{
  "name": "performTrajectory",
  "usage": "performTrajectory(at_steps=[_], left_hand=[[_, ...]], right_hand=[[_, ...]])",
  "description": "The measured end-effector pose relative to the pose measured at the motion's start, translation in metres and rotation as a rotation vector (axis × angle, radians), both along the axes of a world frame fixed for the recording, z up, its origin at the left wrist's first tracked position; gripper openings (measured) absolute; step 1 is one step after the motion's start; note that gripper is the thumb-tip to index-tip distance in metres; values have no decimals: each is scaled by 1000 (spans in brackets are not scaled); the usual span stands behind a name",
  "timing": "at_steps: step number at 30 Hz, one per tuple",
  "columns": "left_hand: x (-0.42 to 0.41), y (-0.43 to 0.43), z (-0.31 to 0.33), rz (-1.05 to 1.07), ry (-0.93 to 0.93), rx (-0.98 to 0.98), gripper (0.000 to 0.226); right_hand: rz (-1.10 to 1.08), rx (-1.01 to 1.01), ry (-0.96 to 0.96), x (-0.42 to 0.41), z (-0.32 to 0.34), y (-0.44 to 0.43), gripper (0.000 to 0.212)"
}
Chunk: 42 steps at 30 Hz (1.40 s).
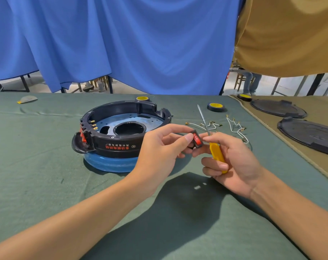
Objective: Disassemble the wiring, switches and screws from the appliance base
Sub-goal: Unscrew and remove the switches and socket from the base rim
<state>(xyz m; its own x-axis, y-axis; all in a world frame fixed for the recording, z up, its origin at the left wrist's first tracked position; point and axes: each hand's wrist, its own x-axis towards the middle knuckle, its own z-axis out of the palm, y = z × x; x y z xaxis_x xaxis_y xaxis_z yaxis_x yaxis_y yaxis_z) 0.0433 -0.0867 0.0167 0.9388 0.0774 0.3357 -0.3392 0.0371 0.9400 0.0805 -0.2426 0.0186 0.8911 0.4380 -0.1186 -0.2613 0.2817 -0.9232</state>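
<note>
Appliance base (120, 150), red switches (82, 134) in its wall; loose switch (196, 140) in hands (159, 149) (236, 158)

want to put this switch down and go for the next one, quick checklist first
1. Red switch free of the appliance base: ok, pinched between left hand and right hand.
2. Its terminals bare of wire: cannot tell, fingers hide them.
3. Screwdriver secure: ok, right hand grips its yellow handle.
4. Spot to set it down: ok, bare green cloth near the loose wires.
5. Base stripped: not ok, remaining switches sit in its wall.
</note>
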Motion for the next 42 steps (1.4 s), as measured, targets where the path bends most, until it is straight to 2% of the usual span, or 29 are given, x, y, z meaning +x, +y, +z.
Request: performTrajectory(at_steps=[9,15,18,20,22,24,26,29,34,38,40,42], left_hand=[[-3,2,0,-5,-62,47,13],[2,1,-5,23,44,14,17],[4,0,-11,5,103,-15,17],[6,-1,-14,-3,148,-23,15],[7,-1,-18,18,200,33,14],[8,0,-23,77,211,154,15],[6,5,-24,151,130,353,16],[-5,15,-19,172,-89,625,11],[-20,41,-10,227,-531,1088,12],[-20,70,-4,370,-888,1285,15],[-20,88,-1,504,-1005,1251,14],[-18,110,2,663,-982,1124,12]], right_hand=[[19,41,-26,-3,-1,-2,11],[-133,-214,-253,0,-2,-1,9],[-133,-331,-353,0,-3,-4,29],[-95,-477,-434,0,-4,-5,41],[-126,-768,-596,0,-6,-5,32],[-248,-1083,-747,4,-9,-7,30],[-331,-1292,-831,7,-10,-11,37],[-289,-1516,-877,10,-12,-14,48],[-243,-1651,-949,11,-13,-15,67],[-267,-1585,-936,10,-8,-18,83],[-347,-1486,-927,10,-4,-19,81],[-450,-1326,-908,6,1,-21,66]])
